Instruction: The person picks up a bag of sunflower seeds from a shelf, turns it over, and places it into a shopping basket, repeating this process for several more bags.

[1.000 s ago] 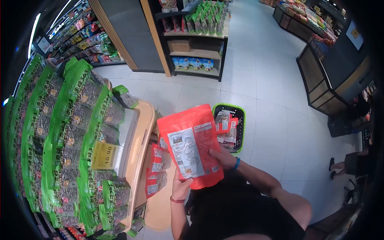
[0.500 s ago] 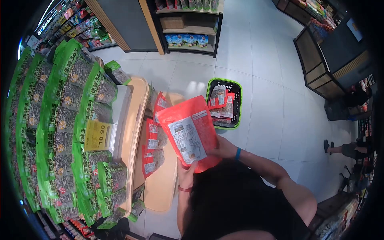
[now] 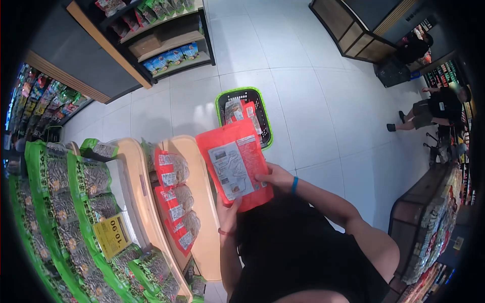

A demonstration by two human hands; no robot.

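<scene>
Head view, only one. Both hands hold a red pouch (image 3: pixel 233 164), back label facing up w/ a white printed panel. Left hand (image 3: pixel 228 214) grips the pouch's bottom edge from below, fingers closed on it, thumb up on the label side; red band on that wrist. Right hand (image 3: pixel 275 178) clamps the pouch's lower right edge, fingers over the front, thumb side hidden behind; blue band (image 3: pixel 294 185) on the wrist. Pouch sits tilted, top leaning away from the person, held above the floor in front of the chest.

Just beyond the pouch's top edge: a green-rimmed basket (image 3: pixel 221 99) on the tile floor, holding more red packs (image 3: pixel 246 112). Pouch overlaps the basket's near corner in the frame; whether they touch, can't tell.

Left of the left hand: a pale wood shelf (image 3: pixel 198 166), curved edge, w/ a row of red seed packs (image 3: pixel 172 169) standing along it. Further left, stacked green seed packs (image 3: pixel 88 177) and a yellow price tag (image 3: pixel 112 236) reading 10.90.

Far from the grip, upper left: dark shelving (image 3: pixel 166 48) w/ blue packs. Upper right: another person (image 3: pixel 434 108) in dark clothes, well apart, beside a counter.
</scene>
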